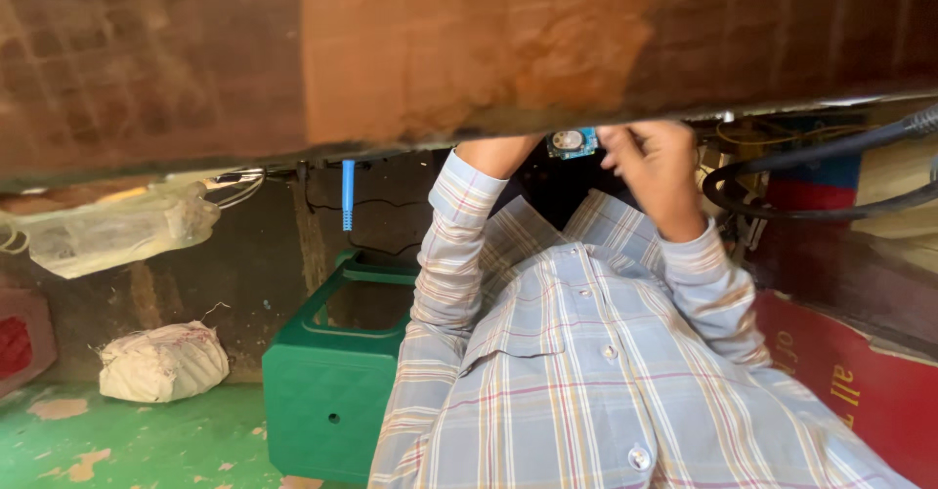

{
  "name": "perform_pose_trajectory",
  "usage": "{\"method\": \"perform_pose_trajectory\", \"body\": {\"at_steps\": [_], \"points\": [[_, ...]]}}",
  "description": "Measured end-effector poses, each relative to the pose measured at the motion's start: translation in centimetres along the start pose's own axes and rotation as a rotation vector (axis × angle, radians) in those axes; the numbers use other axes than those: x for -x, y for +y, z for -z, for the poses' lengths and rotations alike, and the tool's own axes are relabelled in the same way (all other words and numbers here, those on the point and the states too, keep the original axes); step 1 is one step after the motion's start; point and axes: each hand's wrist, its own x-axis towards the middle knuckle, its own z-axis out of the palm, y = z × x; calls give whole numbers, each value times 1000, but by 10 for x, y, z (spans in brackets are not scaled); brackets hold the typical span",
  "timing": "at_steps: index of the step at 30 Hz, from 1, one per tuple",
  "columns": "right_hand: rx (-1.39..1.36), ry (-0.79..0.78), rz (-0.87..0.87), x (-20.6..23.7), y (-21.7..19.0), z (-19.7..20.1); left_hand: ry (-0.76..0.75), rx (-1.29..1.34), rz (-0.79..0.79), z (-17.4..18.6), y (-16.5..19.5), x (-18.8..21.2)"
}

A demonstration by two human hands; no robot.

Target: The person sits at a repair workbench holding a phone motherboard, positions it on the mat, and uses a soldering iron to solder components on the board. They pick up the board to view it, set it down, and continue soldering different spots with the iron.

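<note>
Right hand (657, 162): raised just beside the small blue device (573, 142), grip unclear.
Left hand: hidden behind the wooden board (391, 49).

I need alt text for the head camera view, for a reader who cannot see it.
A person in a plaid shirt reaches both arms up under a brown wooden surface; the right hand touches a small blue circuit board, the left hand is hidden behind the wood. A green box stands below on the left, black cables hang on the right.

The right hand (657, 171) is raised under a brown wooden slab (410, 49), its fingers beside a small blue circuit board (573, 143); the left hand is hidden behind the slab; a green box (327, 391) stands below; black hoses (811, 176) loop at right.
</note>
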Motion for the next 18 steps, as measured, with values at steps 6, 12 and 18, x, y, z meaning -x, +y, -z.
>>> {"method": "perform_pose_trajectory", "body": {"at_steps": [6,12,18], "points": [[581,-149,625,-59,2,40,130,156,98,14,6,1],[937,-110,648,-87,25,41,64,110,101,8,8,-7],[900,-99,651,-87,40,43,-62,172,102,8,4,0]]}}
